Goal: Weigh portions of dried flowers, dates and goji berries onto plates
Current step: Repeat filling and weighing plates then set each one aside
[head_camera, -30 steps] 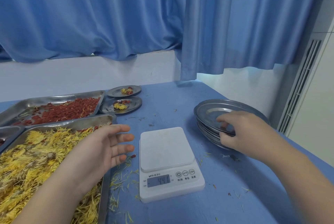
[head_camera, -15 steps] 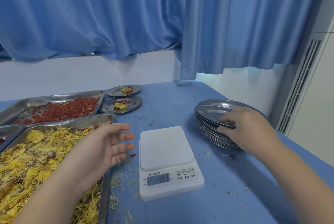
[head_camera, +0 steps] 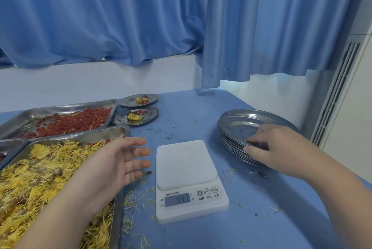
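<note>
A white digital scale (head_camera: 186, 163) sits in the middle of the blue table with nothing on its platform; its display reads 441. To its right stands a stack of steel plates (head_camera: 239, 126). My right hand (head_camera: 275, 148) pinches the near rim of the top plate, thumb below and fingers on top. My left hand (head_camera: 118, 160) hovers open, fingers spread, over the right edge of a steel tray of yellow dried flowers (head_camera: 36, 176). Behind that tray lies a tray of red goji berries (head_camera: 70, 122). Two filled plates (head_camera: 149, 115) (head_camera: 128, 100) stand at the back.
Loose petals and a few berries are scattered on the blue tablecloth (head_camera: 201, 234) around the scale. A third tray's corner (head_camera: 8, 150) shows at the far left. Blue curtains hang behind the table; a white vent panel (head_camera: 338, 91) stands at the right.
My right hand has shifted on the plate stack's near rim and now pinches the top plate. My left hand and the scale reading are unchanged.
</note>
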A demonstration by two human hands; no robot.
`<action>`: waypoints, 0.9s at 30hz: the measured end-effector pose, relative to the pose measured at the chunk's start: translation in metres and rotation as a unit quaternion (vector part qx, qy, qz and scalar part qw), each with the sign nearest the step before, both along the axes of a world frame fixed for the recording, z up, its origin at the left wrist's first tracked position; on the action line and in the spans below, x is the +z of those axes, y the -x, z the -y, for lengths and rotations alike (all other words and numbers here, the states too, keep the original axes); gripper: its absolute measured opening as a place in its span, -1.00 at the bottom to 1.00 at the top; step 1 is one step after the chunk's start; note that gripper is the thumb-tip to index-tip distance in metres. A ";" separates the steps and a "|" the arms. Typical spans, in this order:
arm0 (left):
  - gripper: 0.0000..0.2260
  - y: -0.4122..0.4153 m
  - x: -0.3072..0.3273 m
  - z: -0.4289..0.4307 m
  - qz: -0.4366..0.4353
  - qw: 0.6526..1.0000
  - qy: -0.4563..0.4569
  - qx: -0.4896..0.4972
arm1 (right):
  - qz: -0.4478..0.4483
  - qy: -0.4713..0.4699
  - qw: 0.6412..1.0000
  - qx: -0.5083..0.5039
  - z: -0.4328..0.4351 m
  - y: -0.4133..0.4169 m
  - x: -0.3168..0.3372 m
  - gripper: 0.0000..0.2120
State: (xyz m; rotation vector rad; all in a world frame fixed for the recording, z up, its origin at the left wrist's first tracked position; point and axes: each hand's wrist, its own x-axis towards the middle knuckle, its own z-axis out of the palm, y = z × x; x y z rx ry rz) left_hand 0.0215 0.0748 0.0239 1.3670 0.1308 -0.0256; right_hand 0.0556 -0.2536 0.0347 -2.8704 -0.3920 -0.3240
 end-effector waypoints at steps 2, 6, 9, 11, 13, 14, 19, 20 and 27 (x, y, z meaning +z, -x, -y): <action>-0.83 0.000 0.001 0.001 0.000 1.000 0.001 0.001 | 0.016 0.009 1.000 -0.004 0.000 -0.001 -0.001 -0.65; -0.83 0.001 0.001 0.003 0.003 1.000 0.000 0.005 | 0.090 0.071 0.993 -0.041 -0.002 -0.003 -0.001 -0.67; -0.82 0.001 0.002 0.004 0.004 1.000 0.000 0.006 | 0.111 0.087 0.989 -0.049 -0.003 -0.005 -0.003 -0.68; -0.82 0.002 0.002 0.004 0.003 1.000 0.000 0.007 | 0.118 0.077 0.989 -0.054 -0.002 -0.007 -0.003 -0.68; -0.83 0.003 0.003 0.004 0.001 1.000 0.001 0.009 | 0.125 0.048 0.990 -0.054 0.002 -0.008 -0.003 -0.69; -0.83 0.003 0.003 0.004 -0.001 1.000 0.002 0.010 | 0.117 0.029 0.991 -0.050 0.004 -0.008 -0.002 -0.70; -0.82 0.002 0.001 0.002 -0.004 1.000 0.003 0.005 | 0.016 0.028 0.999 -0.027 0.005 -0.008 -0.002 -0.67; -0.82 0.001 0.001 0.002 -0.003 1.000 0.002 0.003 | 0.014 0.031 0.999 -0.031 0.005 -0.008 -0.003 -0.68; -0.79 0.010 0.007 0.010 0.016 0.999 -0.004 -0.027 | -0.010 -0.017 1.000 -0.021 0.006 -0.010 -0.005 -0.76</action>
